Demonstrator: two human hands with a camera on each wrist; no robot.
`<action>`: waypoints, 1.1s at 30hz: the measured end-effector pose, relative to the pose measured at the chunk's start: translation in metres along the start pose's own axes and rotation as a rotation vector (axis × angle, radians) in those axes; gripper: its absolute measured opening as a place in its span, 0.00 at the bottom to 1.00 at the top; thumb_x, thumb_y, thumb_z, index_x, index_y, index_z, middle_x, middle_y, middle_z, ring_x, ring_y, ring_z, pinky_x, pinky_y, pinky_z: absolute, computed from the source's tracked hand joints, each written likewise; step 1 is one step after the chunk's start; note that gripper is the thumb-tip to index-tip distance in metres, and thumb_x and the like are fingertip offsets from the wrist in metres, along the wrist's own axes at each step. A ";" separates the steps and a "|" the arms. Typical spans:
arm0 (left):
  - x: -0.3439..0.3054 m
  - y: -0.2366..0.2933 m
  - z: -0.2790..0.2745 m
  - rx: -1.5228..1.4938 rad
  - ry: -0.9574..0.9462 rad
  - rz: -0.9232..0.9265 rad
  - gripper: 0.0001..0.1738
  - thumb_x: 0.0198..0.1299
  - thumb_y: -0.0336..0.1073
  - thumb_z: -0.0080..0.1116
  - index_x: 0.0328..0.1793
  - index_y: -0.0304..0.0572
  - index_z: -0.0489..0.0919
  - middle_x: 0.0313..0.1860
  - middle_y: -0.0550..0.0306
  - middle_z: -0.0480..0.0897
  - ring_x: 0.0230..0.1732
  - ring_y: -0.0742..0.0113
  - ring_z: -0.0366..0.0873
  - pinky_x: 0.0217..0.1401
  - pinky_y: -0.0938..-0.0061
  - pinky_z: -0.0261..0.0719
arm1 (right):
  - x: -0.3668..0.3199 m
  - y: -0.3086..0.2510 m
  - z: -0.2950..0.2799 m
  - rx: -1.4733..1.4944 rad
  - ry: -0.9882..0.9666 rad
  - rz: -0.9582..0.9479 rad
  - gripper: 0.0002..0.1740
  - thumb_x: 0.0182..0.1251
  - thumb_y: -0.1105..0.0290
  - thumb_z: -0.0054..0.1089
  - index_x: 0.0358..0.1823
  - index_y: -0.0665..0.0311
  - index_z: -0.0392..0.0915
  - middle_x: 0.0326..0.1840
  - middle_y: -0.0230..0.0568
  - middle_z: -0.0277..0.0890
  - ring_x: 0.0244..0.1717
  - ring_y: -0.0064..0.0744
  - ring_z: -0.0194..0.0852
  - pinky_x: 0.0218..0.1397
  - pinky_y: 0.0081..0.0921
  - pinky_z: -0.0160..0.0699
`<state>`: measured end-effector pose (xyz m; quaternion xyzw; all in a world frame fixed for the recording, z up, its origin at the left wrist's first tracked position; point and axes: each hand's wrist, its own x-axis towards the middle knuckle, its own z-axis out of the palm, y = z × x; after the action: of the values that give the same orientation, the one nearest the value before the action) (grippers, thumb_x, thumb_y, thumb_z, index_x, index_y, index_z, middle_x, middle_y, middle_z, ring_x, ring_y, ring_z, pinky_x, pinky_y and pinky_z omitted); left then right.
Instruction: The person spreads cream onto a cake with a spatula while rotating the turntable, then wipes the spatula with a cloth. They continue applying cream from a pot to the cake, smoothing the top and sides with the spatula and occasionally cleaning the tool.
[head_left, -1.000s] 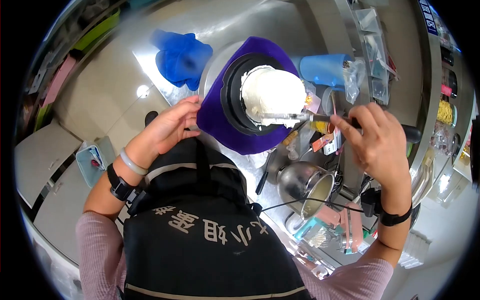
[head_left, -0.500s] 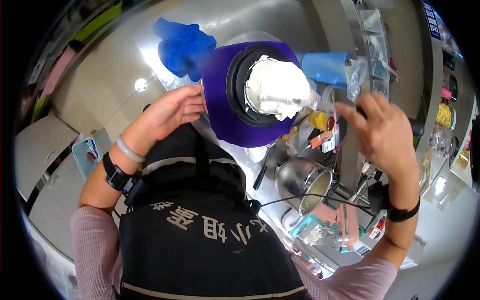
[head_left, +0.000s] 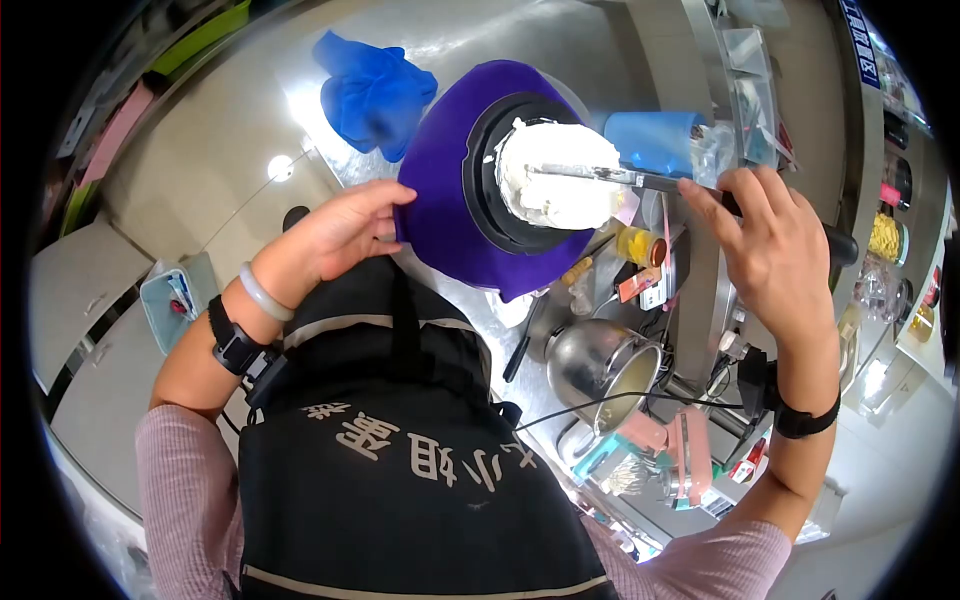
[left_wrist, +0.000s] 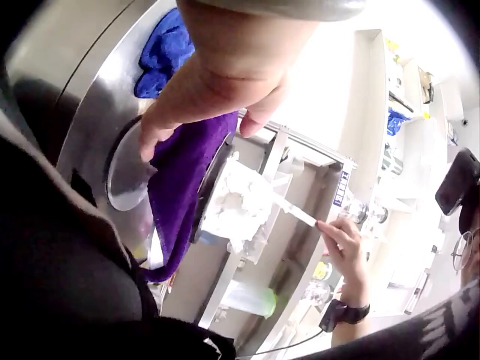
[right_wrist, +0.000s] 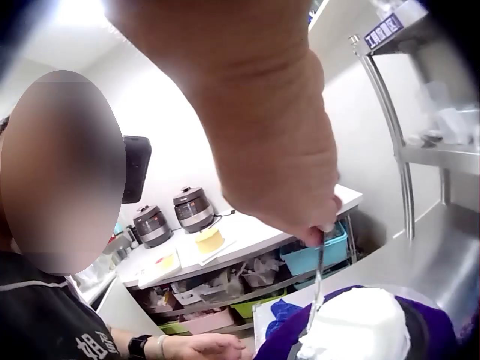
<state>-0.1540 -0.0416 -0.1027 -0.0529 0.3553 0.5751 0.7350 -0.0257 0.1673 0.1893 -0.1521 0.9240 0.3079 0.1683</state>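
A cake covered in white cream (head_left: 555,200) sits on a black round board (head_left: 482,190) over a purple cloth (head_left: 435,215). My left hand (head_left: 352,228) is at the cloth's near-left edge, its fingertips touching the rim with the fingers loosely bent. In the left wrist view, those fingers (left_wrist: 154,135) reach over the purple cloth (left_wrist: 184,172). My right hand (head_left: 770,235) holds a palette knife (head_left: 655,181) by its black handle, from the right. The blade lies over the top of the cream, smeared white. The right wrist view has the palette knife (right_wrist: 318,281) slanting down beside the cream.
A blue cloth (head_left: 375,95) lies beyond my left hand on the steel table (head_left: 480,40). Behind the cake stands a blue container (head_left: 650,140). Nearer, on the right, are a jar (head_left: 638,245), a steel mixing bowl (head_left: 595,365) and a pink mixer (head_left: 690,455).
The purple cloth and its board have turned, the cloth's corners pointing elsewhere now. The palette knife has swung from the cream's near side up across its top. My left hand stays by the edge.
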 end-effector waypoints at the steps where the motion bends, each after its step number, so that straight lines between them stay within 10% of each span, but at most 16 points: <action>1: 0.001 0.003 -0.004 0.001 -0.001 0.039 0.17 0.63 0.46 0.54 0.56 0.53 0.76 0.47 0.65 0.82 0.49 0.72 0.77 0.56 0.71 0.68 | -0.005 0.000 0.002 0.046 -0.070 0.028 0.19 0.51 0.71 0.58 0.47 0.56 0.82 0.33 0.31 0.67 0.36 0.31 0.68 0.30 0.27 0.68; 33: 0.009 -0.011 -0.004 -0.041 -0.074 -0.080 0.17 0.64 0.48 0.53 0.53 0.51 0.77 0.50 0.65 0.82 0.48 0.70 0.75 0.55 0.68 0.67 | -0.007 0.002 -0.001 -0.022 -0.026 -0.074 0.23 0.47 0.70 0.59 0.50 0.56 0.81 0.33 0.33 0.67 0.35 0.31 0.69 0.30 0.27 0.68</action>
<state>-0.1454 -0.0402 -0.1143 -0.0605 0.3137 0.5541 0.7687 -0.0208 0.1698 0.1937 -0.1838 0.9121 0.3135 0.1900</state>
